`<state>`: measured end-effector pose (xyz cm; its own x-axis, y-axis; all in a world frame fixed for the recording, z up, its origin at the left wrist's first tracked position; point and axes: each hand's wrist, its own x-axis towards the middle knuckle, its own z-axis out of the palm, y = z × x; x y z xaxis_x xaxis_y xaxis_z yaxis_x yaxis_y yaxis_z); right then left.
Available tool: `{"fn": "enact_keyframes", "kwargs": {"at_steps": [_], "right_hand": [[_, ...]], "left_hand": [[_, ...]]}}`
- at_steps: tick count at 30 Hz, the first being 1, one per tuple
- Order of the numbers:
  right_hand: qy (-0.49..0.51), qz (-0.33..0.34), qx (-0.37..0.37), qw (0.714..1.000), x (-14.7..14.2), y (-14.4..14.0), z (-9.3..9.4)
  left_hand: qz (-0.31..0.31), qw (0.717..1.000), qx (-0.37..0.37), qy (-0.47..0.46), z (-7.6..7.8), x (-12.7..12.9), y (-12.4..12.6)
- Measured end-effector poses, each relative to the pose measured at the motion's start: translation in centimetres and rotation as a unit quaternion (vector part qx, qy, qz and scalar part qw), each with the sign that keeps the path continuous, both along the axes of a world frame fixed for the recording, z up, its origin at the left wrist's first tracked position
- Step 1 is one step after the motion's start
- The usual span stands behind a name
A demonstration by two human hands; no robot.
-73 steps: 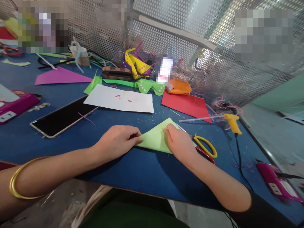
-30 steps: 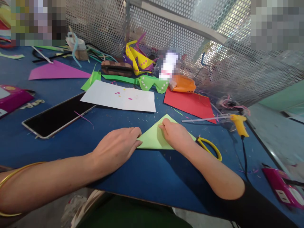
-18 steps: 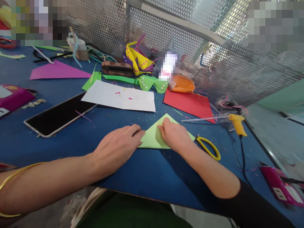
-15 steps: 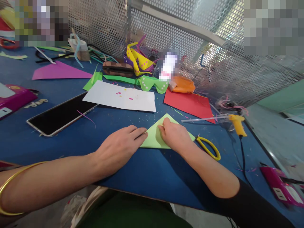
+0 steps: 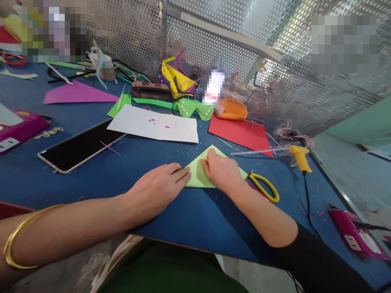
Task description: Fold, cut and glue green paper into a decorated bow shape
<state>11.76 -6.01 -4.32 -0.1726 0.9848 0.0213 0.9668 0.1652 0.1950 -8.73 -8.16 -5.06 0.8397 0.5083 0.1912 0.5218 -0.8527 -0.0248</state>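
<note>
Green paper (image 5: pixel 198 176), folded to a triangle, flat on the blue table (image 5: pixel 183 219) just left of the scissors (image 5: pixel 265 188). Left hand (image 5: pixel 159 191) slid rightward since a second ago, flat fingers together, tips now on the paper's left corner. Right hand (image 5: pixel 222 173) unmoved, fingers curled, pressing the middle. Likely creasing the fold, both hands bearing down, gripping nothing.

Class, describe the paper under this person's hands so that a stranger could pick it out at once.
On the blue table, near its front edge, the left hand and right hand press a light green paper. Alone among the papers, it is folded into a triangle, apex pointing away.
</note>
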Motion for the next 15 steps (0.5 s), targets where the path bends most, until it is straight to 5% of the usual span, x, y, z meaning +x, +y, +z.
{"fn": "enact_keyframes", "kwargs": {"at_steps": [10, 15], "right_hand": [[0.023, -0.030, 0.028, 0.999, 0.7, 0.3, 0.7], [0.095, 0.125, 0.113, 0.981, 2.2, -3.7, 1.8]], "left_hand": [[0.050, 0.997, -0.045, 0.036, 0.9, 1.1, -2.4], [0.061, 0.996, -0.056, 0.039, 1.2, 1.3, -2.4]]}}
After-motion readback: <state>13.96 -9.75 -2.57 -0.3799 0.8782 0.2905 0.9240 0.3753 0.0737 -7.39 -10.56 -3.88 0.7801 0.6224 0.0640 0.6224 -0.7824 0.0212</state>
